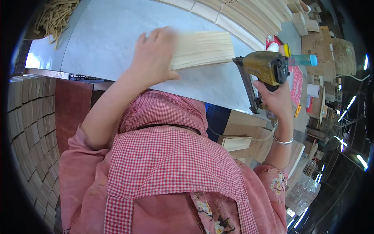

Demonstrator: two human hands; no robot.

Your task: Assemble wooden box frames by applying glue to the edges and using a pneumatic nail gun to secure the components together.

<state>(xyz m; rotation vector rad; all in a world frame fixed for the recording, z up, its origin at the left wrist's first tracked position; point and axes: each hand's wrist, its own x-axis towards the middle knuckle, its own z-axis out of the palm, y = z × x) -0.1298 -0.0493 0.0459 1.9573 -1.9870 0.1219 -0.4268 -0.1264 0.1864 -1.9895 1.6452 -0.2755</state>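
My left hand [155,58] spans the left end of a pale wooden board [208,47] on the table, thumb along the near edge and fingers toward the far edge. The fingertips are smeared by motion. My right hand [279,99] is wrapped round the handle of a brass-coloured pneumatic nail gun [261,67] with a long black magazine. The gun's nose is close to the board's right end; I cannot tell whether they touch. An air hose [269,134] runs down from its handle.
The table [103,35] has a pale marbled top. Long wooden pieces [241,21] lie stacked at its far side. A bundle of tan strips [56,17] sits far left. Stacked wooden blocks [33,136] stand at left. A teal-capped bottle [306,60] lies beyond the gun.
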